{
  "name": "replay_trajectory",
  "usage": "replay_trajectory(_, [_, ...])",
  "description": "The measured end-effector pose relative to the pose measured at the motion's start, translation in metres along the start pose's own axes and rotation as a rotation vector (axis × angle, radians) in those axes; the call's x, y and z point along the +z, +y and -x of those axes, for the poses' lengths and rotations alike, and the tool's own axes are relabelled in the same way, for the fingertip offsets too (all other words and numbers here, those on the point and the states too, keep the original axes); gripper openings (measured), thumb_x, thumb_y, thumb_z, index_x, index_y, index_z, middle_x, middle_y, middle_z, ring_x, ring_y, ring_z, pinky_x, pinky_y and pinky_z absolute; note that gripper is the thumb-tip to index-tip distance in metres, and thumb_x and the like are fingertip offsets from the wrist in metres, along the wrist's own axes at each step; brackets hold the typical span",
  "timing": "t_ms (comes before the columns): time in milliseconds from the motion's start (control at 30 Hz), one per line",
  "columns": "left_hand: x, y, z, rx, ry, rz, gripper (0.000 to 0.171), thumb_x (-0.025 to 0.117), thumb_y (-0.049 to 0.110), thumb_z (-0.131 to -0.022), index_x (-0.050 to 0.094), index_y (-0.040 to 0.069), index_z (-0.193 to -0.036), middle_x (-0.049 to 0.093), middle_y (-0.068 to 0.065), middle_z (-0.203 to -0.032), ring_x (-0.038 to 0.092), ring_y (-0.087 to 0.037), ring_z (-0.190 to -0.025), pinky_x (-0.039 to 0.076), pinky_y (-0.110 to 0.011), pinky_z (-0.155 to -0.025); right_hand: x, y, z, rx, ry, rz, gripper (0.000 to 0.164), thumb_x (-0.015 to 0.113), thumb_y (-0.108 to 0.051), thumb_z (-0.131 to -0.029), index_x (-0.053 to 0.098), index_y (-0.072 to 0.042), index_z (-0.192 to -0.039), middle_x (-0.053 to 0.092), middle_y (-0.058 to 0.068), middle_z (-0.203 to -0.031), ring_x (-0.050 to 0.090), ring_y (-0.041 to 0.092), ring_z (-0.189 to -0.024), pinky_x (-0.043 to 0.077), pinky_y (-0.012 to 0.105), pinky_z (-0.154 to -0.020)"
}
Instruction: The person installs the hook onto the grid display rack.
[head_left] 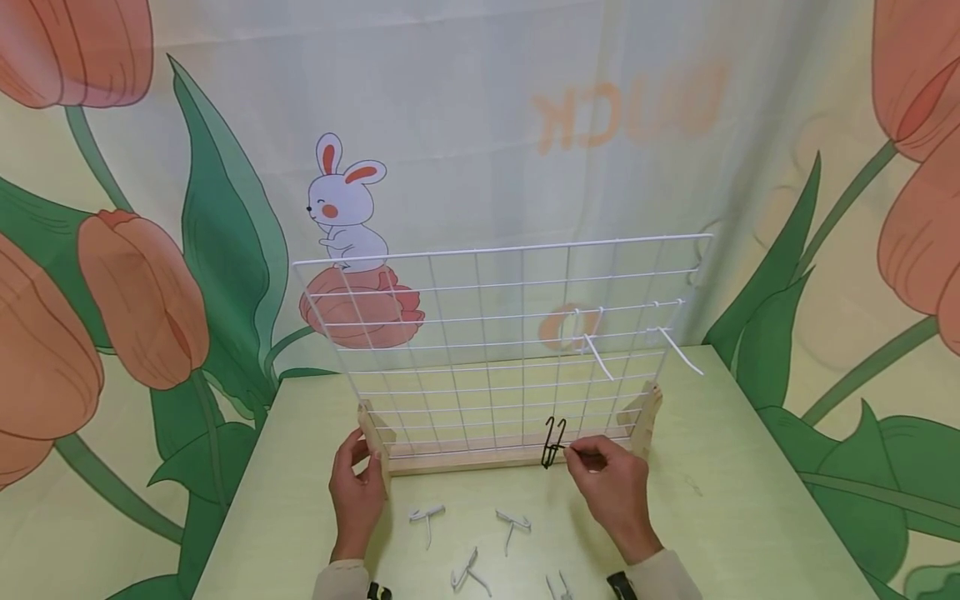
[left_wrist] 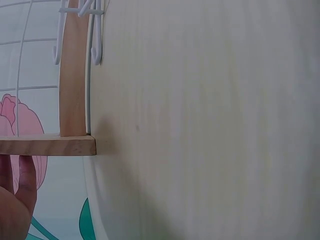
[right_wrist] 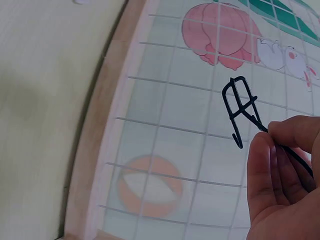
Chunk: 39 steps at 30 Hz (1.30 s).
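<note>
A white wire grid (head_left: 491,333) stands upright in a wooden base (head_left: 465,460). Near its lower right, my right hand (head_left: 611,487) pinches a black wire hook (head_left: 553,446) between thumb and index finger. The right wrist view shows the black hook (right_wrist: 241,107) held by its thin prong, its frame pointing away from the fingers, in front of the grid (right_wrist: 200,132). My left hand (head_left: 356,492) touches the outer side of the left wooden foot (head_left: 377,454). In the left wrist view, straight fingers (left_wrist: 26,180) meet that wooden foot (left_wrist: 50,146).
Two white hooks, an inner one (head_left: 598,357) and an outer one (head_left: 681,350), hang on the grid's right part. Several white hooks lie on the table in front, among them one at left (head_left: 427,518) and one further right (head_left: 513,525). A printed curtain (head_left: 465,125) surrounds the table (head_left: 750,500).
</note>
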<state>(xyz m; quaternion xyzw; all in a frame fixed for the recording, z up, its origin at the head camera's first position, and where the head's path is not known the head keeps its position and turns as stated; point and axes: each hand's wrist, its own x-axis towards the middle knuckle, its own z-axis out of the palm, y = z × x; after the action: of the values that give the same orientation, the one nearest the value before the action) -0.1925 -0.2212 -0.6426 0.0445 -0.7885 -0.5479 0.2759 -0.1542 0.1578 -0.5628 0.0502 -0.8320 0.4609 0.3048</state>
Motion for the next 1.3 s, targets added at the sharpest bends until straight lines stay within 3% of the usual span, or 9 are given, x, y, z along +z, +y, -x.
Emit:
replay_trajectory(267, [0.001, -0.002, -0.001, -0.012, -0.002, -0.011, 0.05, 0.066, 0.001, -0.102, 0.056, 0.016, -0.148, 0.066, -0.01, -0.125, 0.06, -0.004, -0.114, 0.052, -0.004, -0.082, -0.008, -0.021, -0.008, -0.06, 0.039, -0.07, 0.017, 0.088, 0.001, -0.081, 0.08, -0.012, -0.089, 0.08, 0.0, -0.083, 0.073, 0.001, -0.068, 0.058, 0.013, -0.064])
replay_trajectory(600, [0.001, -0.002, -0.001, 0.022, 0.013, -0.016, 0.05, 0.067, 0.0, -0.101, 0.057, 0.015, -0.148, 0.068, -0.01, -0.123, 0.064, -0.017, -0.114, 0.053, -0.006, -0.081, -0.015, -0.04, -0.015, -0.145, 0.102, -0.075, 0.016, 0.088, 0.001, -0.081, 0.081, -0.01, -0.089, 0.081, 0.004, -0.083, 0.076, 0.01, -0.067, 0.059, 0.016, -0.065])
replay_trajectory(833, [0.001, 0.0, 0.0, 0.014, 0.026, -0.019, 0.051, 0.067, -0.003, -0.1, 0.058, 0.016, -0.146, 0.069, -0.011, -0.123, 0.062, -0.013, -0.113, 0.051, -0.004, -0.08, -0.017, -0.056, -0.022, -0.224, 0.137, -0.101, 0.018, 0.089, 0.004, -0.079, 0.081, -0.008, -0.09, 0.081, 0.006, -0.086, 0.076, 0.008, -0.072, 0.058, 0.012, -0.071])
replay_trajectory(1100, [0.005, 0.003, 0.0, -0.004, 0.044, -0.015, 0.05, 0.063, -0.01, -0.099, 0.056, 0.005, -0.147, 0.066, -0.022, -0.124, 0.062, -0.026, -0.114, 0.05, -0.003, -0.08, -0.02, -0.077, -0.037, -0.341, 0.228, -0.119, 0.023, 0.089, 0.007, -0.075, 0.082, -0.007, -0.091, 0.081, 0.006, -0.086, 0.077, 0.016, -0.069, 0.058, 0.011, -0.076])
replay_trajectory(1300, [0.002, 0.002, 0.0, 0.003, 0.016, -0.024, 0.05, 0.066, -0.003, -0.101, 0.057, 0.014, -0.147, 0.068, -0.013, -0.124, 0.062, -0.015, -0.113, 0.049, -0.002, -0.081, -0.02, -0.089, -0.046, -0.405, 0.263, -0.141, 0.024, 0.089, 0.009, -0.074, 0.082, -0.006, -0.091, 0.081, 0.009, -0.086, 0.077, 0.019, -0.07, 0.058, 0.012, -0.078])
